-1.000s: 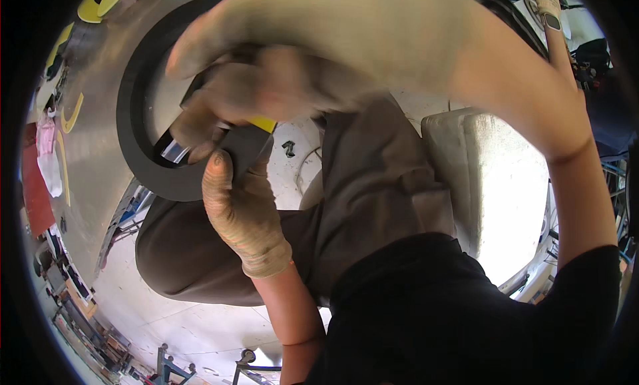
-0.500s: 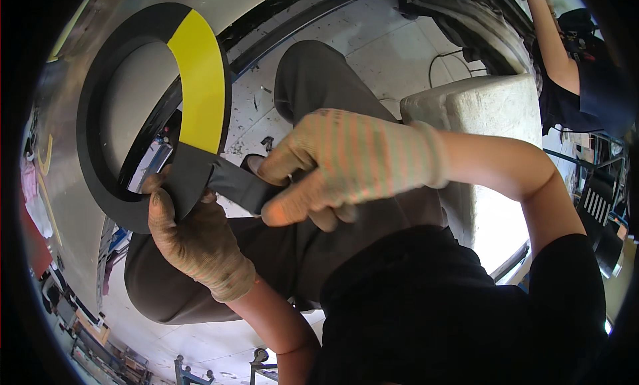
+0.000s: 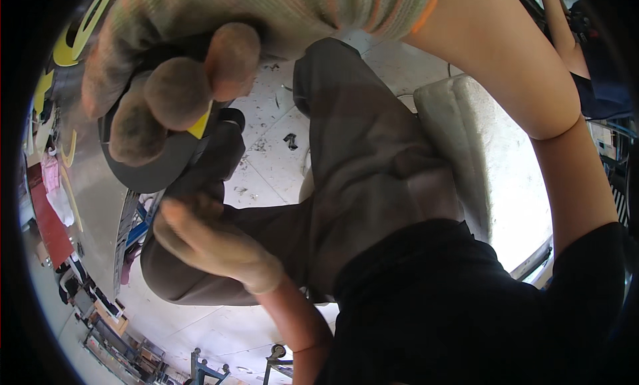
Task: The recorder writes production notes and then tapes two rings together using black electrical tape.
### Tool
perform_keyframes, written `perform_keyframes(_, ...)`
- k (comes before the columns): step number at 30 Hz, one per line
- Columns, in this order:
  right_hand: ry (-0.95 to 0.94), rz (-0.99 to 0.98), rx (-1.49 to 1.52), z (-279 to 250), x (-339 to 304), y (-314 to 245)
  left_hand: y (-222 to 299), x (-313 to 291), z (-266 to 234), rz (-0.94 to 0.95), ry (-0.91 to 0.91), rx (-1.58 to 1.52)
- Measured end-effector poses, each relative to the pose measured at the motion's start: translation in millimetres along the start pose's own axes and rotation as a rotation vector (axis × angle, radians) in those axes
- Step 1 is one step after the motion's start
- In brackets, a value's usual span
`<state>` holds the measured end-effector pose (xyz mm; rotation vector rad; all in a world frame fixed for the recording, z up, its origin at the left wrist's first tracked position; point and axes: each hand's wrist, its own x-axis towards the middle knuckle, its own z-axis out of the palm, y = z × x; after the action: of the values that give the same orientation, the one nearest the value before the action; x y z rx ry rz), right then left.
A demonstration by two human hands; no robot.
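My right hand [image 3: 200,45], in a knitted glove with green and orange stripes, looms large at the upper left. Its fingertips are curled in, and what they hold, if anything, is hidden. Behind these fingers is the black flat ring [image 3: 152,175], of which the lower part shows. A small piece of its yellow section [image 3: 200,123] peeks out beside the fingertips. Just below the ring, over my knee, is my gloved left hand [image 3: 216,242], apart from the ring. Motion smears its fingers. The black strip seen earlier cannot be made out.
A pale block [image 3: 476,152] stands on the right beside my leg. The grey surface [image 3: 93,192] lies left of the ring, with yellow curved pieces [image 3: 66,48] farther off. Dark scraps [image 3: 290,141] litter the tiled floor. Another person's arm [image 3: 562,35] shows at the upper right.
My right hand has moved up and left, much closer to view, and now covers most of the ring. My left hand has let go of the ring and dropped slightly.
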<state>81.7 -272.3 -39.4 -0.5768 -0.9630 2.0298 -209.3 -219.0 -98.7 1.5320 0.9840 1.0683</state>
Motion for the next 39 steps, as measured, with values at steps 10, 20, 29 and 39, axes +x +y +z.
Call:
perform_keyframes(10,0.182,0.171,0.265,35,14,-27,16,28,40,0.537,0.094,0.331)
perform_keyframes(20,-0.088,0.194,0.371,-2,39,-53,18,45,46,0.528,0.058,0.413)
perform_keyframes(29,0.075,0.098,0.329,4,16,-30,-3,31,28,0.820,0.184,0.392)
perform_keyframes(39,0.544,0.174,-0.058,96,12,-3,10,8,40,-0.517,-0.228,-0.516)
